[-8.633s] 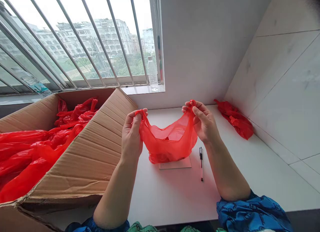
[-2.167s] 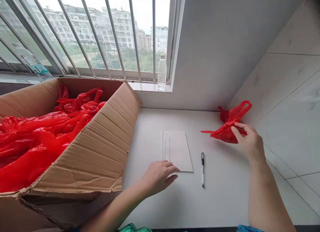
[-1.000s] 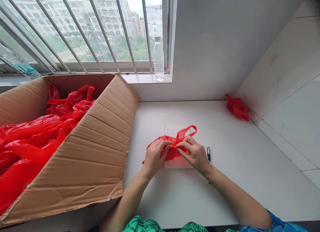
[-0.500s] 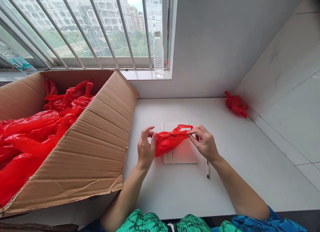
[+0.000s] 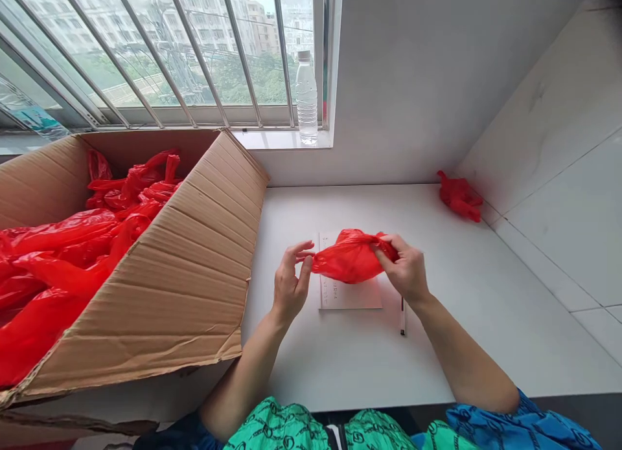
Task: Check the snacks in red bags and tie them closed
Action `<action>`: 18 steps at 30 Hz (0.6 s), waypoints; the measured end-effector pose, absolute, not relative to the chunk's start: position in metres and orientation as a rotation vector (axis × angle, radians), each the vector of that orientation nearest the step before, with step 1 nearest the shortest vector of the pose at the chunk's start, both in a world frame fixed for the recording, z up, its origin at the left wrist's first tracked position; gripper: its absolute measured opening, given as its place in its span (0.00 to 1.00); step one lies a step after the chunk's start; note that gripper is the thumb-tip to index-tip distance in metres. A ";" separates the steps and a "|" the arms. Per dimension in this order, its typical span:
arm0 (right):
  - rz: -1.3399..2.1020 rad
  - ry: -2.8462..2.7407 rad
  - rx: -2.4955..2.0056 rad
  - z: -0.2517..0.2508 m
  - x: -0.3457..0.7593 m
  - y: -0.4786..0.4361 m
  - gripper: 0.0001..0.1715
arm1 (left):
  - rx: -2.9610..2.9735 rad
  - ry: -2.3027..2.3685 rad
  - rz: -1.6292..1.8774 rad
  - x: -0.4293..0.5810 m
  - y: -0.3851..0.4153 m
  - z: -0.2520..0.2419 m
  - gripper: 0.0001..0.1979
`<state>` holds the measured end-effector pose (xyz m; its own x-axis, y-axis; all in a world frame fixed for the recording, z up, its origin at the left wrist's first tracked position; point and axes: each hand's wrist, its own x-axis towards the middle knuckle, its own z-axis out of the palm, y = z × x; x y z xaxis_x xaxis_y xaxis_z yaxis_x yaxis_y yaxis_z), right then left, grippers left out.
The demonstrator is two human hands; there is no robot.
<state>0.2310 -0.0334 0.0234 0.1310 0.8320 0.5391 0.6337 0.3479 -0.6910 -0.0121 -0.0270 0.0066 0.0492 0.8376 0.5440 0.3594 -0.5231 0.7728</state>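
Bag in hand: one red bag [image 5: 352, 259], bunched, between the two hands, over the pad's upper part.
Right hand [image 5: 407, 267]: grasping the red bag's right end, thumb in front.
Left hand [image 5: 290, 285]: fingers spread, thumb at the red bag's left end; cannot tell whether gripping or only touching.
Pen [image 5: 403, 317]: one, upper end hidden by the right hand.
Pad [image 5: 352, 298]: one, flat, marked along its left side.
Box [image 5: 160, 288]: one, cardboard, left of the hands.
Box contents [image 5: 72, 256]: red bags, overlapping, not countable.
Corner bag [image 5: 460, 197]: one, red, crumpled.
Table [image 5: 311, 372]: white, against wall.
Bottles: two, on the sill; one upright [image 5: 306, 103], one far left [image 5: 41, 121].
Window: barred, buildings and trees outside.
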 end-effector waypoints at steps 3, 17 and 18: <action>0.181 -1.179 -1.333 0.033 0.256 -0.030 0.16 | 1.824 1.248 1.526 -0.013 -0.025 0.006 0.14; 0.047 -1.048 -1.361 0.032 0.281 -0.021 0.17 | 1.803 1.302 1.501 -0.012 -0.024 0.006 0.15; 0.049 -1.047 -1.358 0.032 0.281 -0.021 0.17 | 1.807 1.301 1.499 -0.012 -0.024 0.007 0.15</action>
